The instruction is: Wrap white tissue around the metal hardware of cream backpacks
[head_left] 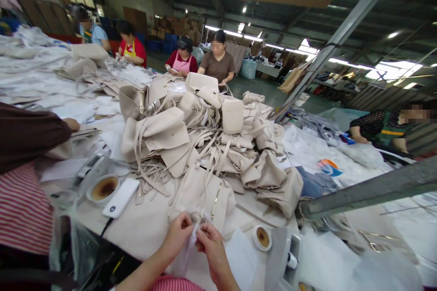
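My left hand (177, 235) and my right hand (210, 242) meet at the near edge of the table. Both pinch a small piece of white paper or thin plastic (195, 232) between their fingertips. Just beyond my hands lies a beige handbag (204, 194) with a gold clasp, flat on the table. Behind it rises a big heap of beige bags and straps (201, 136).
A white power bank (121, 197) and a small round dish of brown glue (103, 188) sit at left; another glue dish (262, 237) at right. A person in brown and red stripes (23, 177) stands close at left. Several workers sit further round the table. A grey metal beam (372, 188) crosses at right.
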Demonstrator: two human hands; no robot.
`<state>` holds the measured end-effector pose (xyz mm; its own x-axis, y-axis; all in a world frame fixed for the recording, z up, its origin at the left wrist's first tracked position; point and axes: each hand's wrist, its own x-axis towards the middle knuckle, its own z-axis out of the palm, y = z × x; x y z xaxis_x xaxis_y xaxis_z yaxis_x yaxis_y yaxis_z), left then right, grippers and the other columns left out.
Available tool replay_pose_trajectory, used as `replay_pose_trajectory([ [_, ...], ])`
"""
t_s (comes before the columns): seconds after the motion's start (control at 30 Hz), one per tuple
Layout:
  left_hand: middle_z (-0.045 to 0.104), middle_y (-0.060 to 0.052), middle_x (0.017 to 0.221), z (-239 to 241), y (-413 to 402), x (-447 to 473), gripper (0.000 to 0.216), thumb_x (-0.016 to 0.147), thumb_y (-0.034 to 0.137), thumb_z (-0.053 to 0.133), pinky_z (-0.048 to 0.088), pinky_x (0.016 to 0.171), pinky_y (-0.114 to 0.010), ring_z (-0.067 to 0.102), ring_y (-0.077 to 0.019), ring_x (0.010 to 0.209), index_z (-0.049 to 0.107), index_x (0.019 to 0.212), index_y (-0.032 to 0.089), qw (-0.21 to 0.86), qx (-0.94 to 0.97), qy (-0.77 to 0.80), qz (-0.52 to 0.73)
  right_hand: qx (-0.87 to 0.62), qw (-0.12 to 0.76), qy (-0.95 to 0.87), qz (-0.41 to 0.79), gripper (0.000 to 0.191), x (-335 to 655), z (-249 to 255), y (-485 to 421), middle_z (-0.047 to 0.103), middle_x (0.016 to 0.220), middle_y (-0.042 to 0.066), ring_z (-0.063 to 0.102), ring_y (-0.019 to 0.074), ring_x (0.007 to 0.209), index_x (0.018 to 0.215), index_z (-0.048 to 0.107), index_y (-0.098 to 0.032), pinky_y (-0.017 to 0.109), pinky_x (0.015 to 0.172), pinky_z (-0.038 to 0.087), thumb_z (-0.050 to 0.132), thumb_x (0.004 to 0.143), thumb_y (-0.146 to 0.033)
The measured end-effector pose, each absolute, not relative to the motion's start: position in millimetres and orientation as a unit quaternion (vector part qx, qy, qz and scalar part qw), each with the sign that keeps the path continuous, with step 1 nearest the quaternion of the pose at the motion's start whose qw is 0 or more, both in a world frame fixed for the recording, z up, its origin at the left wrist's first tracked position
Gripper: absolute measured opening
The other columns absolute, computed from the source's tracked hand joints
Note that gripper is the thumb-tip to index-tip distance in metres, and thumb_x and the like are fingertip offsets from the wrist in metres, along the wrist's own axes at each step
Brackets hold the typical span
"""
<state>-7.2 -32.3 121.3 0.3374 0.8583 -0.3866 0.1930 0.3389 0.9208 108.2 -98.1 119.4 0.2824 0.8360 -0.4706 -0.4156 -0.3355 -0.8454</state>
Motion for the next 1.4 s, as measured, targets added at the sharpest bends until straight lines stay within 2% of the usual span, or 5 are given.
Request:
replay_pose_trajectory([
  [0.47, 0.053, 0.003, 0.058, 121.9, -39.1, -6.4, 0.013, 0.070, 0.029, 0.058, 0.036, 0.057, -0.026, 0.049, -0.0154, 0.059, 0.054, 0.061, 0.020, 0.605, 0.562, 0.490, 0.278, -0.637, 0.558, -0.169, 0.504, 0.044, 101.0, 108.6, -93.9, 0.052, 0.049, -0.005, 0.045, 0.0117, 0.048, 0.057, 0.054, -0.020, 0.022, 0.045, 0.032, 0.082, 0.053, -0.053],
  [0.73, 0.053, 0.004, 0.056, 123.6, -40.9, -6.5, 0.015, 0.065, 0.029, 0.065, 0.035, 0.057, -0.025, 0.047, -0.0139, 0.058, 0.057, 0.060, 0.019, 0.639, 0.530, 0.475, 0.292, -0.584, 0.569, -0.192, 0.547, 0.039, 96.3, 123.8, -97.9, 0.070, 0.076, 0.004, 0.062, 0.0216, 0.079, 0.078, 0.074, -0.017, 0.030, 0.071, 0.048, 0.076, 0.065, -0.054],
  [1.0, 0.064, -0.001, 0.066, 118.1, -37.5, -6.4, 0.040, 0.052, 0.050, 0.076, 0.042, 0.068, -0.030, 0.057, -0.0180, 0.067, 0.064, 0.072, 0.017, 0.746, 0.427, 0.458, 0.227, -0.529, 0.610, -0.107, 0.580, 0.042, 90.0, 119.1, -91.0, 0.062, 0.064, -0.002, 0.057, 0.0132, 0.063, 0.072, 0.067, -0.018, 0.025, 0.064, 0.043, 0.082, 0.053, -0.053],
  [1.17, 0.057, 0.002, 0.057, 121.2, -32.1, -6.4, 0.043, 0.047, 0.054, 0.079, 0.037, 0.063, -0.028, 0.051, -0.0158, 0.061, 0.059, 0.057, 0.018, 0.758, 0.411, 0.465, 0.199, -0.568, 0.586, -0.124, 0.565, 0.041, 96.3, 121.0, -91.9, 0.068, 0.070, 0.000, 0.059, 0.0127, 0.063, 0.078, 0.072, -0.018, 0.025, 0.062, 0.044, 0.081, 0.057, -0.051],
  [1.4, 0.053, 0.005, 0.051, 119.7, -25.5, -3.7, 0.041, 0.043, 0.050, 0.082, 0.029, 0.054, -0.025, 0.042, -0.0115, 0.052, 0.059, 0.057, 0.018, 0.757, 0.388, 0.494, 0.179, -0.739, 0.556, -0.123, 0.361, 0.046, 191.3, 132.9, -171.4, 0.072, 0.074, 0.006, 0.061, 0.0199, 0.066, 0.081, 0.073, -0.017, 0.028, 0.056, 0.043, 0.069, 0.064, -0.060],
])
